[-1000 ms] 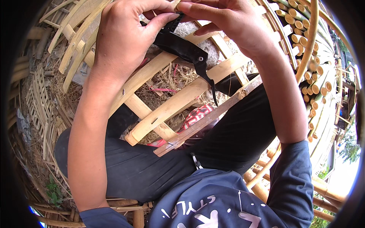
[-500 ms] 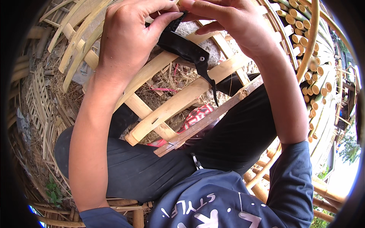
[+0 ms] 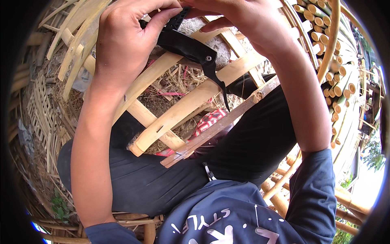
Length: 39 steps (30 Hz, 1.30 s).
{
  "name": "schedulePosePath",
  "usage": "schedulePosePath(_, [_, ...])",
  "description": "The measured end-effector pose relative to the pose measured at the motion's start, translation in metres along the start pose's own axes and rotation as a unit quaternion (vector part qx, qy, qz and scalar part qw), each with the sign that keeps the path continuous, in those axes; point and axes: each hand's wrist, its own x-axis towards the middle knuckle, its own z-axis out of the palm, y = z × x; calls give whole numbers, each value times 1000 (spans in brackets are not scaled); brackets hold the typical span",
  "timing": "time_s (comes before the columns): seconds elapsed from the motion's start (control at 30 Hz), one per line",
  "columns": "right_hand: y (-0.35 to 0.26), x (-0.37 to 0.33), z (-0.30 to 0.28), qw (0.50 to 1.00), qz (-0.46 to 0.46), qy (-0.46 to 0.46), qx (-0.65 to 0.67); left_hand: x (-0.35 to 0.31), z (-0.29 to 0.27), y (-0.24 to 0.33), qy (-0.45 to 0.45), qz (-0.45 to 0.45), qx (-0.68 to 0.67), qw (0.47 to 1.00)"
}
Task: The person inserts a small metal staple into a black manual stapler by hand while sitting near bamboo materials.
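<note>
White lettering (image 3: 222, 235) on the navy shirt (image 3: 239, 195), hands (image 3: 126, 40) by a black object (image 3: 187, 46)

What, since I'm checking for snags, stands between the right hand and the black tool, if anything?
Nothing visible does: the right hand is beside the upper end of the black tool; the left hand is on its other side, and bamboo slats lie behind. Beyond the picture's top edge I cannot tell.
</note>
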Motion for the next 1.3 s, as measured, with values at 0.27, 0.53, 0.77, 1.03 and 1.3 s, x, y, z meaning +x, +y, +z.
schedulePosePath(0.27, [-3, -8, -1, 1000, -15, 2, 1, 2, 1, 19, 23, 0, 53, 998])
schedulePosePath(0.53, [-3, -9, -1, 1000, -16, -5, -1, -7, -9, -2, -59, 18, 62, 996])
schedulePosePath(0.77, [-6, -10, -1, 1000, -8, -9, 9, -9, -7, -1, -41, 48, 97, 993])
schedulePosePath(1.03, [-5, -10, 0, 1000, -4, -12, 26, -10, -5, 0, -33, 33, 82, 996])
schedulePosePath(1.3, [-1, -11, -1, 1000, -17, 5, 23, 10, -1, 25, -38, -172, -3, 984])
